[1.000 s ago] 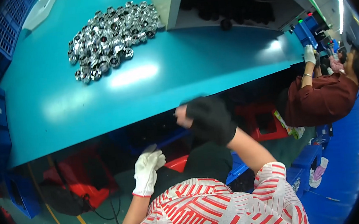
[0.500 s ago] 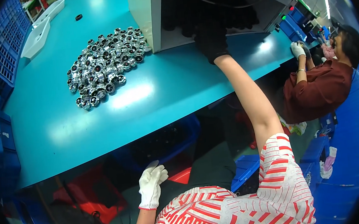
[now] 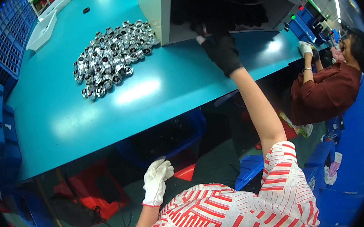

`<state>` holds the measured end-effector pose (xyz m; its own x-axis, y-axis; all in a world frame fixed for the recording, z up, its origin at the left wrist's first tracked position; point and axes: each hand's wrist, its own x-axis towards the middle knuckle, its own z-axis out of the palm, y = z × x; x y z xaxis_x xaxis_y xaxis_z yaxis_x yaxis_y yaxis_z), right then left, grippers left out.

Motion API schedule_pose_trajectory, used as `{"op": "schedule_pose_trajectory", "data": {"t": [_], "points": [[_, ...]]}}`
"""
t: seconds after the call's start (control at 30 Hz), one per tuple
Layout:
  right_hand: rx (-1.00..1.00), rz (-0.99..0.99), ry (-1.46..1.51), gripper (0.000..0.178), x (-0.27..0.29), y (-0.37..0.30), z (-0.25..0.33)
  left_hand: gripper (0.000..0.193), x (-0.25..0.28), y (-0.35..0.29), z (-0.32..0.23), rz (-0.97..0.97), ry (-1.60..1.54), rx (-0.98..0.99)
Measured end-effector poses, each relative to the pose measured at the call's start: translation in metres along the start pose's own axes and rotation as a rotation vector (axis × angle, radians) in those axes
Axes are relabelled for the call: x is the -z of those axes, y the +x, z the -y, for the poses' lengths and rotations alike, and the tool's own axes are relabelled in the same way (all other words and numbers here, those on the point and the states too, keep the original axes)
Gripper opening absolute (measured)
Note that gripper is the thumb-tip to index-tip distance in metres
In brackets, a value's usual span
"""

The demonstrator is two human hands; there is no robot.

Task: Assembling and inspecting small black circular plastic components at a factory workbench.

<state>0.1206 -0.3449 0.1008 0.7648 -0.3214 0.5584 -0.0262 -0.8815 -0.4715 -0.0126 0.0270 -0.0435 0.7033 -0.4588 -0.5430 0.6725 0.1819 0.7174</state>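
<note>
My right hand (image 3: 222,51), in a black glove with a pale thumb tip showing, reaches over the teal table to the mouth of a light grey box (image 3: 164,17). Its fingers merge with a heap of dark parts (image 3: 243,16) inside, so their grip is unclear. Low in front of the table, my left hand (image 3: 156,180) wears a white glove. Its fingers are curled together, and anything inside them is hidden. Left of the box lies a pile of shiny silver round parts with dark centres (image 3: 110,55).
White trays (image 3: 43,32) and blue crates (image 3: 1,55) line the left side. A small black ring (image 3: 86,10) lies on the table (image 3: 83,126). Under its edge sits a blue bin (image 3: 172,147). A co-worker in a dark red top (image 3: 325,90) is at the right.
My right hand has drawn back partly out of the box toward me. My left hand stays curled in nearly the same place. The view has shifted slightly.
</note>
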Motion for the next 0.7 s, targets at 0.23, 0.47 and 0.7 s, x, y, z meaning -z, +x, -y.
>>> {"op": "schedule_pose_trajectory", "data": {"t": [0.23, 0.47, 0.7], "points": [[-0.054, 0.543, 0.725, 0.034, 0.009, -0.175, 0.104, 0.046, -0.007, 0.007, -0.015, 0.079, -0.101, -0.064], [-0.368, 0.675, 0.777, 0.062, -0.027, -0.238, 0.111, 0.04, -0.018, 0.008, -0.03, 0.226, -0.304, -0.002], [-0.373, 0.681, 0.869, 0.06, -0.037, -0.255, 0.11, 0.04, -0.012, 0.001, -0.02, 0.16, -0.277, -0.024]]}}
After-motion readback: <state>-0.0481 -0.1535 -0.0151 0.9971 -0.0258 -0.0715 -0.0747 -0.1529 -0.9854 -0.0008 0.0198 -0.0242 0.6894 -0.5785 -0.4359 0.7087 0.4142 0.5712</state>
